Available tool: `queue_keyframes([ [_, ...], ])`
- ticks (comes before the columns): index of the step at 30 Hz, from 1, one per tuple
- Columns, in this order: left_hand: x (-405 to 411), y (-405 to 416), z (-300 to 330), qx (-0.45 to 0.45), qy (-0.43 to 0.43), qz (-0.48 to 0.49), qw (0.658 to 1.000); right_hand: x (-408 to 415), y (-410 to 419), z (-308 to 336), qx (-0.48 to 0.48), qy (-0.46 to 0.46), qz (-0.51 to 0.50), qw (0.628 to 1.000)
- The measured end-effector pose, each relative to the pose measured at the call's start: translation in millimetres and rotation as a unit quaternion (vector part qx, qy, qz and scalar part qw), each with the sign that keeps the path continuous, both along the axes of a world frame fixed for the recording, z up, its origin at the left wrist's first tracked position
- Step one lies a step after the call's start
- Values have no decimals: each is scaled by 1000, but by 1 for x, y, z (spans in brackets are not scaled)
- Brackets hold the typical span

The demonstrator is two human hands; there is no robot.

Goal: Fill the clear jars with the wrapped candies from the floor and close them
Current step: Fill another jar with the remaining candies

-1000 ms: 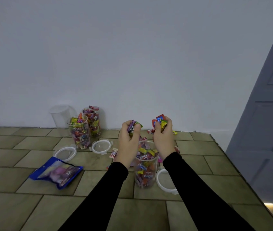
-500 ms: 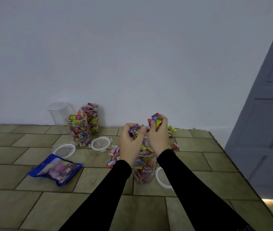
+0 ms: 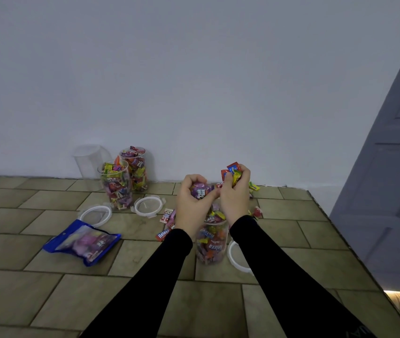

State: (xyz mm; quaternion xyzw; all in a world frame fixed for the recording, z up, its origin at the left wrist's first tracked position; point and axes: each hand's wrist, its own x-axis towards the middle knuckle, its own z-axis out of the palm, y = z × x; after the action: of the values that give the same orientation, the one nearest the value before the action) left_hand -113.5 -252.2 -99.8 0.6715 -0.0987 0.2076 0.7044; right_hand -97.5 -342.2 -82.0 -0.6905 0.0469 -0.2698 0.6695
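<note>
A: What has changed on the floor (image 3: 47, 284)?
B: Both hands have drawn together over the near jar (image 3: 211, 242), which stands almost full between the sleeves.
A: And their grip?
B: The left hand (image 3: 193, 203) clutches purple candies (image 3: 201, 191); the right hand (image 3: 234, 198) clutches red and yellow ones. I judge a drop is imminent; its lid (image 3: 236, 259) lies beside it.

Four jars (image 3: 211, 242), three lids (image 3: 148, 205), one pouch (image 3: 83, 242).

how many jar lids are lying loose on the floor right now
3. One lid lies left of the two filled jars, above the blue bag; one just right of them; one by the near jar, partly hidden behind the right sleeve.
</note>
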Motion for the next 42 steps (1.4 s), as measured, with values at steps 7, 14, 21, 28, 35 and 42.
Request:
queue_keyframes([
  [7,6,-2,-2,15,2,11,1000,-2,0,2,-2,-4,9,1000],
  [14,5,0,-9,-20,-9,-17,1000,-4,0,2,0,-1,26,1000],
  [21,10,2,-41,-119,114,-20,986,-6,1,4,16,6,43,999],
  [28,11,-1,-49,-155,213,-100,959,-7,2,3,14,45,96,994],
  [35,14,0,-51,-182,226,-101,952,-15,5,5,-7,33,127,991],
  [42,16,4,-53,-191,222,-107,950,-14,9,2,9,40,119,992],
])
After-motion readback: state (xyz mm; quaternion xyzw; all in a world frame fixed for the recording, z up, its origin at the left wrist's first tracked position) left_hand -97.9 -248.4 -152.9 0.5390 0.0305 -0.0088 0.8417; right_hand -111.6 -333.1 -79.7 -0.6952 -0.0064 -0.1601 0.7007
